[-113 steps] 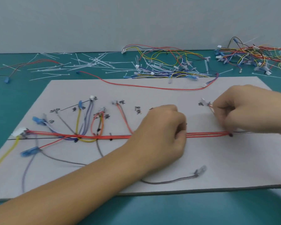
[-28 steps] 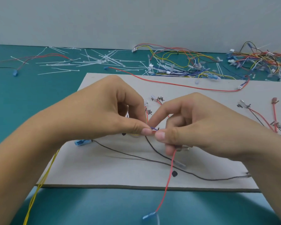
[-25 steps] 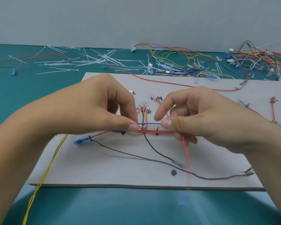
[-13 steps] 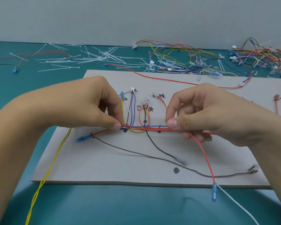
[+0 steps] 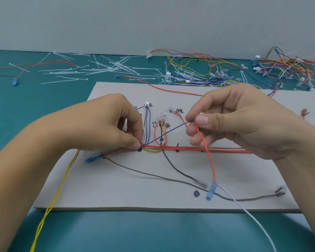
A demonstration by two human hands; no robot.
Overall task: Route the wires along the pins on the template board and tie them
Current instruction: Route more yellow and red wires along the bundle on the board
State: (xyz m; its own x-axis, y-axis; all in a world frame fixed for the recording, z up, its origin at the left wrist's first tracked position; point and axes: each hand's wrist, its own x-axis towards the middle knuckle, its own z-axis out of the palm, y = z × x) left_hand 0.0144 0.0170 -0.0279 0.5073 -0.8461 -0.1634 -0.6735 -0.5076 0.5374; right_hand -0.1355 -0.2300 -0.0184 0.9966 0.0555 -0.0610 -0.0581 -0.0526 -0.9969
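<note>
A grey template board (image 5: 135,193) lies on the teal table with black dots and written labels. A bundle of red wires (image 5: 189,149) runs along its middle. My left hand (image 5: 115,128) pinches the bundle against the board at a black dot. My right hand (image 5: 231,120) is raised above the board and pinches a blue wire (image 5: 169,132) that stretches down to my left fingertips, together with a red wire (image 5: 208,157). That red wire hangs down to a blue terminal (image 5: 211,190) with a white wire leaving it.
Loose white cable ties (image 5: 91,70) litter the table behind the board. Tangles of coloured wires (image 5: 198,71) and more harnesses (image 5: 291,70) lie at the back right. Yellow wires (image 5: 53,197) trail off the board's left front. A dark wire (image 5: 153,176) crosses the board's front.
My right hand has lifted up and to the right, pulling the blue wire taut at a slant off the bundle. My left hand has stayed pinching the bundle.
</note>
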